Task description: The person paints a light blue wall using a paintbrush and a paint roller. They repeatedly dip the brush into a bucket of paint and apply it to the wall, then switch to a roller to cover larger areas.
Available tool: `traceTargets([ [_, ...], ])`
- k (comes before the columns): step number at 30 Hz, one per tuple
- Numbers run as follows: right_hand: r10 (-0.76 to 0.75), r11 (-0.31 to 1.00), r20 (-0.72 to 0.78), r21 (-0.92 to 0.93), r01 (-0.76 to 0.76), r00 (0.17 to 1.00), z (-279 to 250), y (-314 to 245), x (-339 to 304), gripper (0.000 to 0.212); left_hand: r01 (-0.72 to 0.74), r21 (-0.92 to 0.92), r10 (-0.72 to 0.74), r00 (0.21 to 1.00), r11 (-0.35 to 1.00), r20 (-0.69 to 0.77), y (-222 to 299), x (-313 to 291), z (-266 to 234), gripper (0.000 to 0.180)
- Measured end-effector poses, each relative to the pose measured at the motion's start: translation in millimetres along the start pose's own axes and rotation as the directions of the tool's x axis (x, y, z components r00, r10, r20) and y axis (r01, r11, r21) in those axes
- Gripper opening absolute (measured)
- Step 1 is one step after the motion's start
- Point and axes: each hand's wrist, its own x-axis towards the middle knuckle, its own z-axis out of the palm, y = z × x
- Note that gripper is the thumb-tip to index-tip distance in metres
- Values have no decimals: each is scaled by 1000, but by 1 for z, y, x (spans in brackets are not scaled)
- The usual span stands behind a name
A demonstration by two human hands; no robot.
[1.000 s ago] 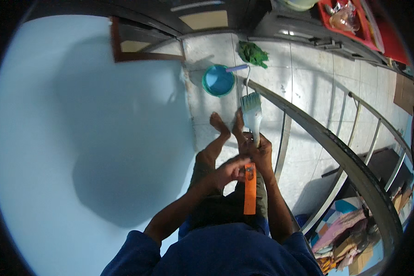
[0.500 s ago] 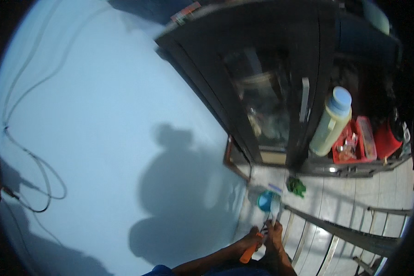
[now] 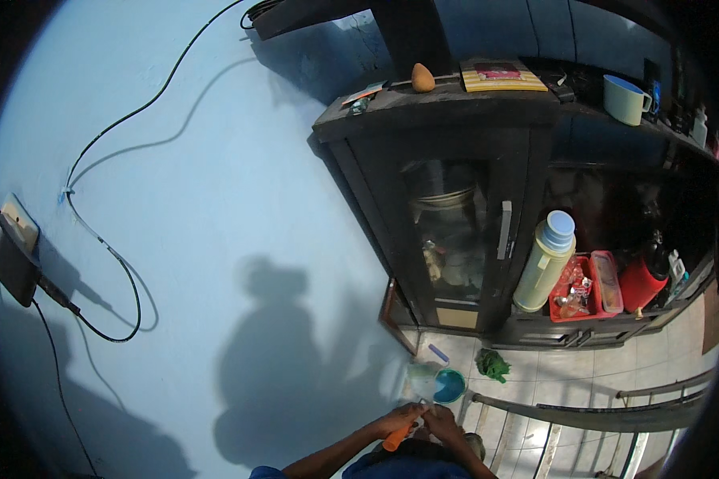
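Observation:
My left hand [image 3: 404, 417] is closed around a tool with an orange handle [image 3: 395, 438]. The handle sticks out below the fist; the rest of the tool is mostly covered, so its kind does not show. Against it, with fingers bent, is my right hand [image 3: 441, 422]; whatever it grips is too small to make out. Just beyond the hands, a teal round tub [image 3: 450, 385] stands on the floor, with a pale translucent sheet or bag [image 3: 421, 380] beside it.
A dark glass-fronted cabinet [image 3: 443, 128] stands ahead, with a flask [image 3: 545, 263] and a red basket [image 3: 574, 299] on its right-hand shelf. A crumpled green thing [image 3: 493, 365] lies on the tiles. Metal rails [image 3: 591, 417] cross at right; a cable [image 3: 136, 279] hangs on the blue wall.
My view has tilted upward, bringing the cabinet top and wall socket into sight. Both hands remain together, with the orange handle still in the left.

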Motion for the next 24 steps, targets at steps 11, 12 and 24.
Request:
traceTargets([
  [11, -430, 741, 272, -438, 508, 861, 8, 31, 16, 24, 44, 33, -43, 999, 998, -31, 24, -17, 11, 44],
  [12, -481, 677, 281, -483, 555, 831, 6, 27, 11, 22, 44, 24, -44, 999, 999, -27, 25, -17, 11, 45],
  [24, -107, 884, 47, 463, 73, 993, 19, 111, 47, 27, -27, -83, 26, 1000, 996, -9, 17, -17, 18, 45],
])
